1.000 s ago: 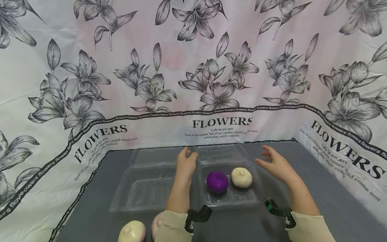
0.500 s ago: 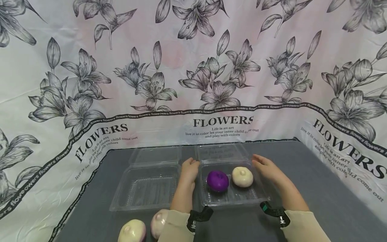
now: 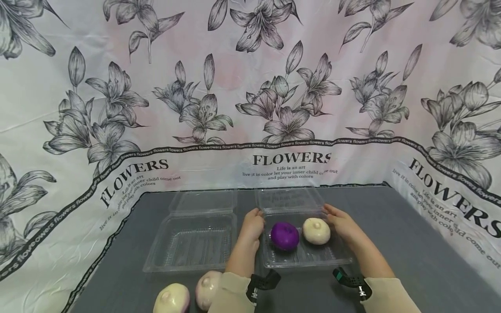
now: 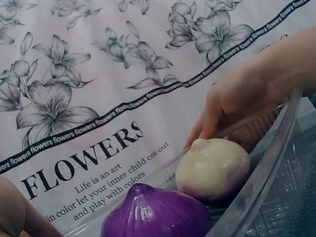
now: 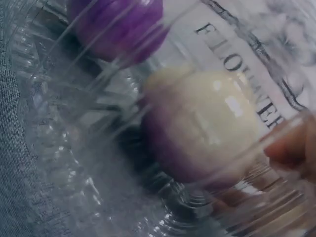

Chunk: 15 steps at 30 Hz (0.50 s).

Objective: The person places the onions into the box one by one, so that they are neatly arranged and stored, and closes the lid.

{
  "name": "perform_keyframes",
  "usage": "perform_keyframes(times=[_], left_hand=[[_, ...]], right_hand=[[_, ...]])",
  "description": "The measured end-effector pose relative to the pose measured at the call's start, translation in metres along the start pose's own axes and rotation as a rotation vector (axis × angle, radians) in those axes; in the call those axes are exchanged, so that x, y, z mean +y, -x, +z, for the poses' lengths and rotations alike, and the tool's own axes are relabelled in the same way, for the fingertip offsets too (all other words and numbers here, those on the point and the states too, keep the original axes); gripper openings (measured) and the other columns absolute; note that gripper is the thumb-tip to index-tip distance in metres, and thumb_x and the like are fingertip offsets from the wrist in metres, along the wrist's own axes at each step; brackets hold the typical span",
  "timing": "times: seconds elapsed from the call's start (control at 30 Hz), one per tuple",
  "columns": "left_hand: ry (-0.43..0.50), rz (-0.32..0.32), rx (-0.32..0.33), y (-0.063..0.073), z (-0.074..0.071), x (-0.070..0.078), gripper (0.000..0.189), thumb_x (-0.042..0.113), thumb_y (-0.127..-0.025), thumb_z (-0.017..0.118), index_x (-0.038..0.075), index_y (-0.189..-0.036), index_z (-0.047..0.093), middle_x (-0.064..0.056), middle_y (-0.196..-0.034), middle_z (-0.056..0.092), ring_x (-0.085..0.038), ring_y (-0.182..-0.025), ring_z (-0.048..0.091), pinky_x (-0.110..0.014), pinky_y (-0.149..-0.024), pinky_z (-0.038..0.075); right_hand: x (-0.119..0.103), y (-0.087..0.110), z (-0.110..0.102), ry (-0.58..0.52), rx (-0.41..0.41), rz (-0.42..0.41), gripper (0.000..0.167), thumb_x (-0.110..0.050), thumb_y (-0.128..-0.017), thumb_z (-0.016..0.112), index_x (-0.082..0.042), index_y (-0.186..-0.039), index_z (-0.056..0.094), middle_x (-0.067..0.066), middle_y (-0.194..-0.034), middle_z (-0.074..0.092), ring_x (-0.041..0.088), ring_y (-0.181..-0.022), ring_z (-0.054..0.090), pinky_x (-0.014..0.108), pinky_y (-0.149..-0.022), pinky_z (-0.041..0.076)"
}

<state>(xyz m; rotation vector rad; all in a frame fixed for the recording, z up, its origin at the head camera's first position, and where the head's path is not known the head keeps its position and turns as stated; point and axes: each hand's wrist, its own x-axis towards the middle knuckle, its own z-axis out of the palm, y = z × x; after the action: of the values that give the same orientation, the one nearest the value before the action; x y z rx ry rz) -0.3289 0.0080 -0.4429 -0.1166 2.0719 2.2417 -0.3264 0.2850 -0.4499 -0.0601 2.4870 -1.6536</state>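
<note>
The left-wrist view's bottom edge crops the purple onion (image 4: 157, 215).

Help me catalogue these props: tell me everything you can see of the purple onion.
The purple onion is round, deep purple and glossy, with fine lines running from a short, blunt tip. Real or model, I can't tell. It looks whole and sits tip up in the left part of the clear container, resting on its floor, a narrow gap from the pale onion. Neither the left hand nor the right hand touches it.
</note>
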Motion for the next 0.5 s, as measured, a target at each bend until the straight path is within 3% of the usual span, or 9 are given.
perform_keyframes(times=[0.1, 0.27, 0.5], left_hand=[[0.004, 0.005, -0.003, -0.0010, 0.0009, 0.0002, 0.074, -0.016, -0.080, 0.039, -0.015, -0.153, 0.029, -0.031, -0.154, 0.038, -0.041, -0.131, 0.045, -0.050, -0.108, 0.038], [0.040, -0.004, -0.003, 0.0000, 0.0019, 0.0015, 0.076, -0.017, -0.079, 0.035, -0.010, -0.155, 0.031, -0.028, -0.152, 0.040, -0.034, -0.110, 0.054, -0.044, -0.093, 0.045], [0.062, -0.021, 0.024, 0.0020, 0.0025, -0.0005, 0.075, -0.016, -0.081, 0.037, -0.004, -0.155, 0.036, -0.028, -0.149, 0.043, -0.036, -0.113, 0.055, -0.046, -0.096, 0.045]], right_hand=[[0.0006, -0.0004, -0.0005, -0.034, 0.002, 0.009, 0.056, -0.011, -0.111, 0.025, 0.006, -0.161, 0.006, 0.031, -0.165, 0.009, 0.052, -0.146, 0.024, 0.065, -0.118, 0.016], [0.0004, -0.0004, 0.0002, -0.111, -0.018, 0.026, 0.057, -0.010, -0.111, 0.022, 0.005, -0.161, 0.001, 0.030, -0.166, 0.002, 0.052, -0.148, 0.018, 0.064, -0.119, 0.011], [0.0030, 0.0008, -0.0003, -0.207, -0.037, 0.019, 0.057, -0.009, -0.111, 0.020, 0.001, -0.163, -0.002, 0.028, -0.167, 0.007, 0.051, -0.149, 0.017, 0.063, -0.119, 0.016]])
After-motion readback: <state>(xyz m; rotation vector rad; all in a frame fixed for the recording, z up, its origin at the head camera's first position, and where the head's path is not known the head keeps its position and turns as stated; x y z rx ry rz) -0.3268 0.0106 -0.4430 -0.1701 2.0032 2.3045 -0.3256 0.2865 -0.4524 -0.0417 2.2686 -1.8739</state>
